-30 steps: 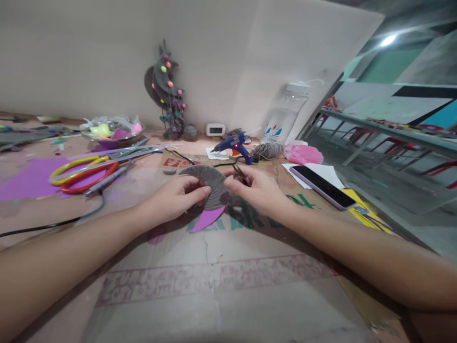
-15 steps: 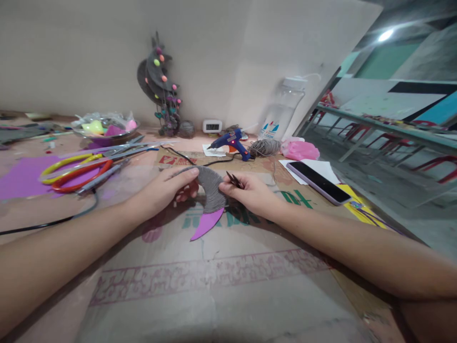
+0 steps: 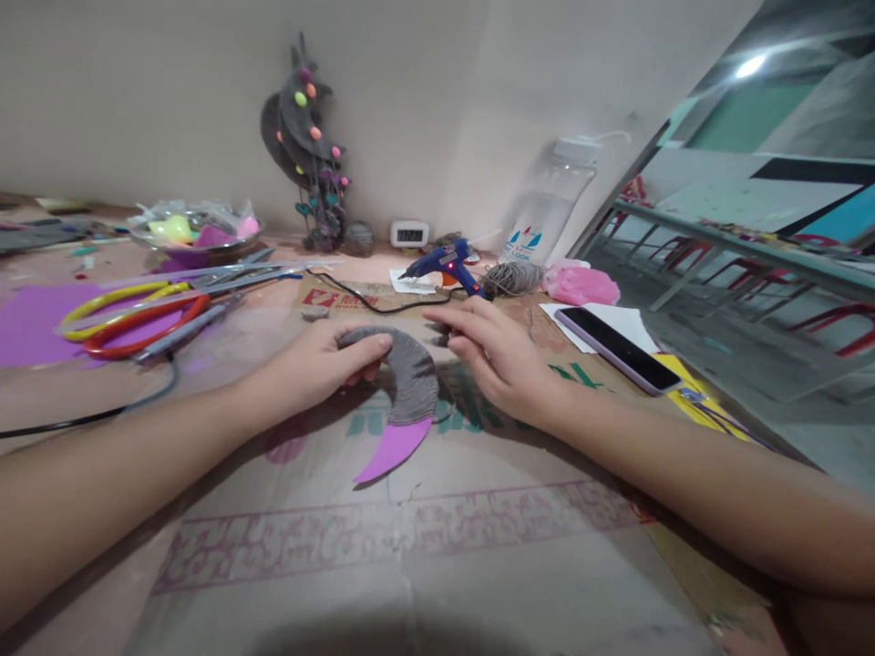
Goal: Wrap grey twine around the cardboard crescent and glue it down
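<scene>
My left hand (image 3: pixel 332 360) pinches the upper end of a crescent-shaped piece (image 3: pixel 414 383), thumb on top and fingers beneath. Grey yarn is wound closely round most of it, while its bare purple tip (image 3: pixel 396 451) points down toward me. A short loop of yarn shows by the crescent's right edge. To the right, just apart from the crescent, is my right hand (image 3: pixel 502 360), its index finger stretched forward. A small dark pointed tool (image 3: pixel 437 333) is partly hidden among its fingers, and I cannot make out its exact kind.
Behind the hands lie a blue glue gun (image 3: pixel 444 264), a grey yarn bundle (image 3: pixel 512 278) and a water bottle (image 3: pixel 547 200). Scissors (image 3: pixel 137 314) are at left, a phone (image 3: pixel 615 351) at right. Cardboard (image 3: pixel 410 556) covers the tabletop; a decorated moon hanging (image 3: pixel 307 146) stands behind.
My right hand has let go of the crescent's edge and moved up and right, its index finger now extended. The crescent, still in my left hand, sits slightly lower.
</scene>
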